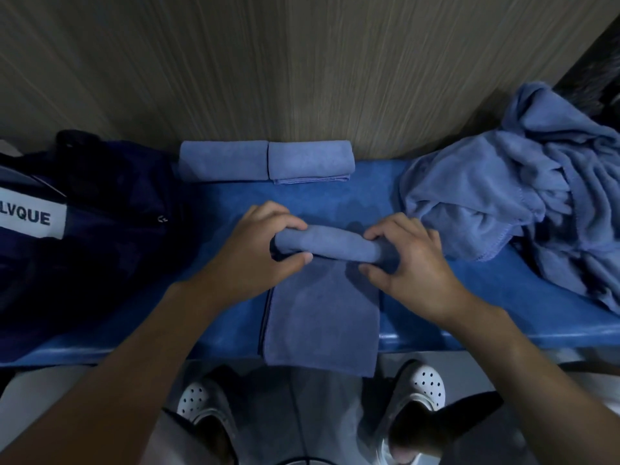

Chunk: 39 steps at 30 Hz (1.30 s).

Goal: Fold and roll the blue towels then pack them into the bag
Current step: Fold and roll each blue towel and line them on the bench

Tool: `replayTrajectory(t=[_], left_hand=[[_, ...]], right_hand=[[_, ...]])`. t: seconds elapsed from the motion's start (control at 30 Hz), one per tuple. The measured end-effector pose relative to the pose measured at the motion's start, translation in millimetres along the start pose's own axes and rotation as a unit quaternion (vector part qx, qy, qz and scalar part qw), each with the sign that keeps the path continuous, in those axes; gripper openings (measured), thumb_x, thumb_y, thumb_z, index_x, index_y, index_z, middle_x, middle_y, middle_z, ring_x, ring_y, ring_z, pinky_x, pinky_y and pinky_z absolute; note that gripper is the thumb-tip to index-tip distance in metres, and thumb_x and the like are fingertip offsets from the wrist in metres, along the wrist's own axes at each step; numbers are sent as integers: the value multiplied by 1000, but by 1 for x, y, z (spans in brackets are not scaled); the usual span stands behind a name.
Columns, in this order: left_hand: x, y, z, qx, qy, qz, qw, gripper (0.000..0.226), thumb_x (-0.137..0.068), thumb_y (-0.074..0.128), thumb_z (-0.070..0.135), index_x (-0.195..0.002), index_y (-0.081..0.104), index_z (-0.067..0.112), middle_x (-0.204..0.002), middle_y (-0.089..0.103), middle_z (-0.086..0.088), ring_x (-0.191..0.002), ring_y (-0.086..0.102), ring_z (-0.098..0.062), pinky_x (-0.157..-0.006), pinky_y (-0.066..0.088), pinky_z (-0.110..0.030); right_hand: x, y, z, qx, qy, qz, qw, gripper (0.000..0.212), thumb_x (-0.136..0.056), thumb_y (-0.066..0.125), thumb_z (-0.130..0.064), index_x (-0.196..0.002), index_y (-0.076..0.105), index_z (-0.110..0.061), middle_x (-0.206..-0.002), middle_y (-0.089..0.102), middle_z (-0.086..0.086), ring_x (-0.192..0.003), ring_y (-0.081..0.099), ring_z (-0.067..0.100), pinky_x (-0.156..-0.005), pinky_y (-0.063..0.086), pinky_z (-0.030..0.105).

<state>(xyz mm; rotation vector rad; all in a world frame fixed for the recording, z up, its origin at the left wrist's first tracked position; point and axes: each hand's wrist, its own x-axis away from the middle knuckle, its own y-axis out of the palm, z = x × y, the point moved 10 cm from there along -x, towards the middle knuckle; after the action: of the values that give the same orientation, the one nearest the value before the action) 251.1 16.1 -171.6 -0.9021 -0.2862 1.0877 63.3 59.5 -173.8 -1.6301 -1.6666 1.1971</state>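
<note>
Blue towel [322,317], folded into a long strip, lies between the two forearms. Its near end hangs over the front edge of the bench, and its far end is wound into a tight roll [330,245] held in the grip.

Beyond the grip, a wood-grain wall panel [302,78] fills the background. The blue padded bench [469,280] runs beneath the hands and out to both sides. Left of the grip, well apart from it, sits a dark navy bag [100,229] with a white label [30,218] reading "LVQUE". Right of the grip, near the right hand, is a loose heap of unfolded towels [520,182].

Past the grip, against the wall, two finished rolled towels lie end to end and touching, a left one [223,161] and a right one [310,159].

The left hand [258,250] wraps the left end of the blue towel's roll, fingers curled over the top and thumb on the near side. The right hand [409,263] clasps the right end the same way, fingertips on top and thumb pressed in below.

Below the grip, under the bench edge, are two white perforated shoes, left [193,397] and right [427,385].
</note>
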Motion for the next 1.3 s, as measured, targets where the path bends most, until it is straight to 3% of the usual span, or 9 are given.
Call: replayTrajectory(t=[0.17, 0.27, 0.37, 0.57, 0.7, 0.93, 1.07, 1.17, 1.3], left_hand=[[13, 7, -2, 96, -43, -14, 994, 15, -84, 65, 34, -78, 61, 21, -114, 60, 12, -113, 56, -1, -94, 39, -18], [17, 14, -7, 112, -67, -31, 991, 11, -90, 66, 22, -86, 55, 22, -103, 64, 12, -101, 60, -3, -86, 46, -24], [19, 19, -8, 59, -34, -40, 997, 20, -92, 62, 26, -111, 60, 28, -113, 59, 16, -111, 55, -4, -98, 44, -32], [22, 31, 8, -38, 48, -114, 992, 45, -96, 42, 28, -140, 50, 36, -157, 27, 20, -148, 11, 1, -118, 17, -36], [30, 44, 20, -124, 95, -160, 975, 55, -98, 26, 45, -151, 32, 31, -160, 18, 18, -149, -1, -1, -121, 7, -35], [49, 57, -1, -199, 41, -247, 947, 63, -95, 3, 60, -153, -8, 40, -156, -25, 24, -142, -29, 2, -121, -6, -34], [46, 55, -5, -141, 0, -217, 966, 69, -88, -7, 69, -152, 4, 45, -161, -13, 22, -146, -18, 2, -122, 3, -35], [33, 35, -13, -99, -62, -119, 986, 65, -92, 15, 65, -149, 32, 39, -158, 25, 14, -146, 20, -10, -115, 23, -39], [27, 29, -28, -154, -129, -131, 971, 80, -81, 30, 75, -146, 38, 30, -144, 40, 13, -136, 32, -14, -109, 25, -42]], right_hand=[[12, -4, -13, -75, -28, 6, 997, 15, -85, 56, -40, -88, 64, -28, -86, 55, -15, -89, 51, 9, -86, 40, 39], [15, -1, -15, -127, -34, 2, 991, 13, -89, 58, -29, -81, 67, -23, -82, 56, -11, -84, 55, 9, -79, 46, 38], [15, -2, -6, -138, 0, 28, 990, 10, -91, 62, -22, -96, 69, -16, -96, 56, -6, -92, 56, 8, -84, 46, 26], [18, 24, -14, 5, -7, -57, 998, 55, -96, 24, -49, -137, 51, -24, -140, 48, -7, -130, 38, 14, -100, 30, 32], [22, 38, -17, 85, -30, -101, 991, 60, -97, 13, -47, -146, 39, -23, -152, 37, -9, -142, 24, 10, -107, 24, 36], [31, 55, 0, 149, -14, -169, 974, 84, -86, -19, -62, -155, 10, -23, -161, 11, -13, -148, -3, 7, -119, 4, 44], [27, 50, 2, 84, 42, -200, 975, 84, -79, 0, -66, -153, 14, -29, -158, 16, -16, -147, 4, 6, -118, 7, 39], [20, 32, 13, 19, 107, -166, 980, 68, -89, 29, -64, -147, 32, -28, -142, 39, -12, -134, 26, 13, -111, 20, 39], [20, 33, 20, -23, 121, -203, 971, 58, -89, 53, -53, -142, 41, -31, -126, 45, -10, -126, 33, 14, -111, 24, 42]])
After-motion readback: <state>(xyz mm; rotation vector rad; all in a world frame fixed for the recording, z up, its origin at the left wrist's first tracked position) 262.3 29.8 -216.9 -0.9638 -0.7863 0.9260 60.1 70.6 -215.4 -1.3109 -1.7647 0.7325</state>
